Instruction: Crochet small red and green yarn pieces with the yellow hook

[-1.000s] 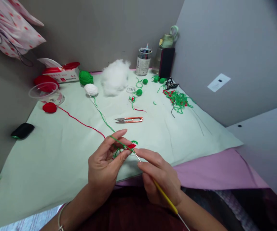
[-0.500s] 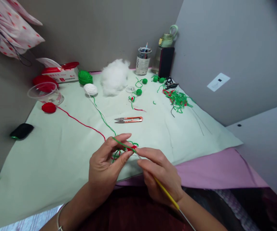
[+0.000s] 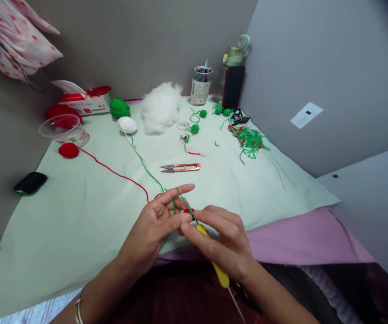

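Note:
A small red and green crocheted piece (image 3: 189, 211) is pinched between the thumb and fingers of my left hand (image 3: 153, 229). Green yarn (image 3: 182, 195) runs over the raised left index finger down to the piece. My right hand (image 3: 224, 238) grips a crochet hook with a yellow handle (image 3: 220, 272), its metal tip at the piece, partly hidden by the fingers. Strands lead back from my left hand to a red yarn ball (image 3: 68, 150), a white yarn ball (image 3: 127, 125) and a green yarn ball (image 3: 119, 108).
Orange-handled thread snips (image 3: 180, 168) lie just beyond my hands. Further back are white stuffing (image 3: 162, 108), a pen jar (image 3: 200, 85), a bottle with a phone (image 3: 233, 87) against it, and yarn scraps (image 3: 250, 141). A clear tub (image 3: 64, 130) and black mouse (image 3: 31, 183) are at left.
The left index finger has lifted and stretched to the right, raising the green yarn. My right hand has shifted slightly left, and the hook's handle now points more steeply downward.

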A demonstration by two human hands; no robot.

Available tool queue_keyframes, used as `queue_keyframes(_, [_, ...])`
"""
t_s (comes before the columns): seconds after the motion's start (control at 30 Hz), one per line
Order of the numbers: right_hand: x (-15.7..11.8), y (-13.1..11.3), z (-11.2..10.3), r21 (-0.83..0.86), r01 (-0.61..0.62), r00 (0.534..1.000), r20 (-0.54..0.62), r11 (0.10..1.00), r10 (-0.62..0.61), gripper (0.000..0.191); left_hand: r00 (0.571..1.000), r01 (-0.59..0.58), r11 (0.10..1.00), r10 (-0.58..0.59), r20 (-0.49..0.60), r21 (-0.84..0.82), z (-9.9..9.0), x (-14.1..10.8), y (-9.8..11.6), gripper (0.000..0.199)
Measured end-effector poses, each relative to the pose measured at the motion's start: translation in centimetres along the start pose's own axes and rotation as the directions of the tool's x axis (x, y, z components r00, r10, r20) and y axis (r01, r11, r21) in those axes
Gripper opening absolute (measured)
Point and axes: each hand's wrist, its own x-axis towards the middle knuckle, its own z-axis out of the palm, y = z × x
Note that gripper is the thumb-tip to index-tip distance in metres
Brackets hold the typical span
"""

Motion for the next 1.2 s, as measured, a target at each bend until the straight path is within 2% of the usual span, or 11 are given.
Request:
queue_keyframes(0.1, [-0.2,0.4,0.2,-0.066,0.166,0.985,-0.040,0.984,-0.169,0.045,0.999,0.036,0.997,-0.036,-0.002,-0.069,0.1,0.2,0.2,0.048])
queue_keyframes(0.23, [-0.3,0.6,0.0,-0.033,0.147,0.988,-0.047,0.989,-0.148,0.041,0.998,-0.045,0.996,0.042,-0.047,-0.071,0.2,0.2,0.0,0.045])
queue_keyframes(0.37, [0.2,0.7,0.0,0.040,0.175,0.983,-0.071,0.984,-0.172,0.034,0.997,-0.070,0.996,0.068,-0.039,-0.049,0.1,0.0,-0.2,0.043])
queue_keyframes(0.5, [0.6,0.7,0.4,0.122,0.089,0.988,-0.136,0.989,-0.073,0.032,0.994,-0.094,0.995,0.092,-0.053,-0.023,0.1,0.1,-0.4,0.043])
queue_keyframes(0.63, [0.5,0.4,0.8,0.146,-0.003,0.982,-0.188,0.989,0.031,0.029,0.977,-0.178,0.983,0.181,-0.117,0.035,0.2,0.2,-0.8,0.044])
queue_keyframes(0.83, [0.4,-0.3,0.2,0.221,-0.059,0.991,-0.104,0.974,0.084,0.028,0.905,-0.322,0.913,0.374,-0.201,0.250,0.0,0.0,-1.2,0.044])
queue_keyframes(0.97, [0.1,-1.0,-0.2,0.178,-0.085,0.991,-0.090,0.980,0.102,0.028,0.804,-0.437,0.755,0.572,-0.164,0.488,-0.4,-0.1,-1.8,0.045])
queue_keyframes(1.07, [-0.2,-1.4,-0.4,0.096,-0.057,0.991,-0.113,0.994,0.068,0.029,0.734,-0.510,0.635,0.673,-0.093,0.580,-0.7,0.0,-2.1,0.048])
queue_keyframes(1.13, [-0.2,-1.5,-0.6,0.072,-0.039,0.993,-0.106,0.997,0.047,0.030,0.735,-0.513,0.630,0.673,-0.082,0.583,-0.8,0.0,-2.2,0.048])
queue_keyframes(1.2, [-0.2,-1.4,-0.6,0.075,-0.046,0.994,-0.096,0.996,0.054,0.029,0.757,-0.493,0.663,0.646,-0.098,0.564,-0.7,0.0,-2.1,0.046])
